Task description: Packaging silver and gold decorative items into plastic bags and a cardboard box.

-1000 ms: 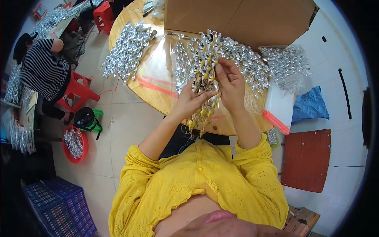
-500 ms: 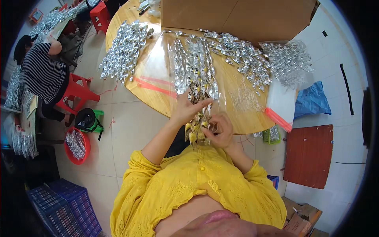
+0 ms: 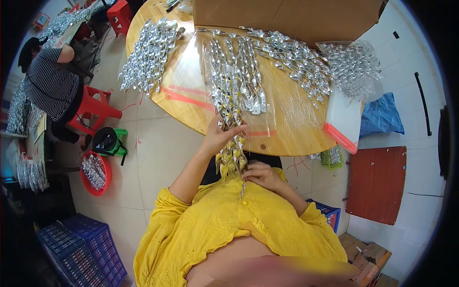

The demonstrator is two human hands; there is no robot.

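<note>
My left hand (image 3: 222,136) is closed around a bundle of twisted shiny foil strips (image 3: 232,165), which runs from the table over its near edge toward my yellow shirt. The strips' lower part mirrors yellow. Just right of the bundle's lower end, my right hand (image 3: 262,176) has its fingers pinched on one foil strip, whose thin end hangs over the shirt. Farther up, the strips lie spread over a clear plastic bag (image 3: 268,107) on the round wooden table (image 3: 311,143). Whether some lie inside the bag I cannot tell.
More foil strips (image 3: 150,57) lie at the table's left, others (image 3: 299,62) at the right. A cardboard box (image 3: 287,19) stands behind. White threads (image 3: 301,115) and red-edged clear bags (image 3: 342,124) lie right. A person (image 3: 52,83) sits at far left by a red stool (image 3: 98,112).
My right hand has moved down toward my shirt, drawing a strip end lower. The left hand has shifted slightly left and down along the bundle. The whole view has tilted a little.
</note>
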